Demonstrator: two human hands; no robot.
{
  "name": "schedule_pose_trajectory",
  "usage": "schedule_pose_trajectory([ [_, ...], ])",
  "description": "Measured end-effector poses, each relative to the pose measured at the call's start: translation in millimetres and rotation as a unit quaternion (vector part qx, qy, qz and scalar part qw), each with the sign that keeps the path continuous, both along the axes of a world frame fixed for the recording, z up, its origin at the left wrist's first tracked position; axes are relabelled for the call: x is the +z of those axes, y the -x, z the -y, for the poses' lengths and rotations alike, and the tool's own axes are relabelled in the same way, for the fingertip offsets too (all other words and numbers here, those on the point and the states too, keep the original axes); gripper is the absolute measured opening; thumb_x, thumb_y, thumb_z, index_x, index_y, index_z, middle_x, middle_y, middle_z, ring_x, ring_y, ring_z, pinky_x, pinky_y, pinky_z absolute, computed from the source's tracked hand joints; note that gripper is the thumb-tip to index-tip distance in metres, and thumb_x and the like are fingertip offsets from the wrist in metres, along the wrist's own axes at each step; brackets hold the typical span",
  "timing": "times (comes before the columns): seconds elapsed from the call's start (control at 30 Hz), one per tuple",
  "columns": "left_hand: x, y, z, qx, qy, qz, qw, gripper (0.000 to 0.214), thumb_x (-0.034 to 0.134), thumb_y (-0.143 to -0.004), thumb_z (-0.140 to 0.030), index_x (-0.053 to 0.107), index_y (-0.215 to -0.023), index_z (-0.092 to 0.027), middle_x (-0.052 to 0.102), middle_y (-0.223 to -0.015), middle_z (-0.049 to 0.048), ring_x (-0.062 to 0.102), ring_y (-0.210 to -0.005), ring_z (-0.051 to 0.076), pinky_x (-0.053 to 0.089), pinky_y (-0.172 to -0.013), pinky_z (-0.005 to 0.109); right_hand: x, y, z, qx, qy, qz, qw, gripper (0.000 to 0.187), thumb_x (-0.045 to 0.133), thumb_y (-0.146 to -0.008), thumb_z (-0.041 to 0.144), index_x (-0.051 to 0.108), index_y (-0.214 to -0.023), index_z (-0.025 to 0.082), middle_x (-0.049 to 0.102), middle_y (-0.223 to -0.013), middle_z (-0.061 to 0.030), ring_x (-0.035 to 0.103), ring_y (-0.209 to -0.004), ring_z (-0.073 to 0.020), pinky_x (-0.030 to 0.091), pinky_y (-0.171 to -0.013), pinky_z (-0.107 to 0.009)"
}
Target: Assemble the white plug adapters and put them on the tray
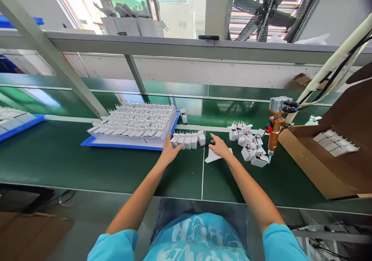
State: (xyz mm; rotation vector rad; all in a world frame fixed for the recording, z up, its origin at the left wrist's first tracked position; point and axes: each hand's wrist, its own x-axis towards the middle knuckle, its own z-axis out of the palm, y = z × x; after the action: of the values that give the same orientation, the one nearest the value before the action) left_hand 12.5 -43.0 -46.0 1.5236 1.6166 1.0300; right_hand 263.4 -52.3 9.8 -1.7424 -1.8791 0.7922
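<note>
A short row of small white plastic housings with thin prongs stands on the green bench in front of me. My left hand rests against its left end, thumb and forefinger spread apart. At the row's right end, one housing sits slightly turned. My right hand pinches a thin dark tool whose tip points left toward that housing; its exact kind is too small to make out. Beneath the right hand lies a piece of white paper.
A blue-edged tray carries many white housings at left. Open housings lie heaped at right, beside an orange dispensing head on an arm. A cardboard box holding more housings stands far right. One housing stands behind the row.
</note>
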Motion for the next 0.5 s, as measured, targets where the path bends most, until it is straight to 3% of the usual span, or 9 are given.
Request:
schedule_pose_trajectory([
  [0.13, -8.3, 7, -4, -0.019, 0.024, 0.030, 0.999, 0.091, 0.068, -0.080, -0.036, 0.017, -0.152, -0.018, 0.029, -0.158, 0.0197, 0.033, -0.144, 0.031, 0.031, -0.117, 0.044, -20.6, 15, -39, 0.008, 0.034, -0.007, 0.999, 0.035, 0.060, -0.093, 0.035, 0.057, -0.124, 0.017, 0.060, -0.126, -0.0092, 0.063, -0.108, -0.0217, 0.055, -0.091, -0.044],
  [0.33, -13.2, 7, -9, 0.003, 0.084, 0.029, 0.996, 0.090, 0.074, -0.076, -0.040, 0.027, -0.150, -0.017, 0.049, -0.145, 0.0186, 0.048, -0.134, 0.034, 0.040, -0.110, 0.043, -28.7, 18, -37, 0.015, 0.057, 0.010, 0.998, 0.034, 0.058, -0.094, 0.037, 0.058, -0.122, 0.018, 0.061, -0.123, -0.0088, 0.063, -0.105, -0.0204, 0.055, -0.090, -0.042],
  [0.5, -12.5, 3, -9, 0.002, 0.067, 0.034, 0.997, 0.076, 0.071, -0.080, -0.037, 0.037, -0.145, -0.020, 0.056, -0.140, 0.0150, 0.052, -0.131, 0.032, 0.043, -0.107, 0.041, -32.3, 34, -30, -0.008, 0.041, 0.030, 0.999, 0.033, 0.058, -0.094, 0.038, 0.059, -0.119, 0.017, 0.063, -0.117, -0.0076, 0.064, -0.101, -0.0193, 0.056, -0.087, -0.041],
])
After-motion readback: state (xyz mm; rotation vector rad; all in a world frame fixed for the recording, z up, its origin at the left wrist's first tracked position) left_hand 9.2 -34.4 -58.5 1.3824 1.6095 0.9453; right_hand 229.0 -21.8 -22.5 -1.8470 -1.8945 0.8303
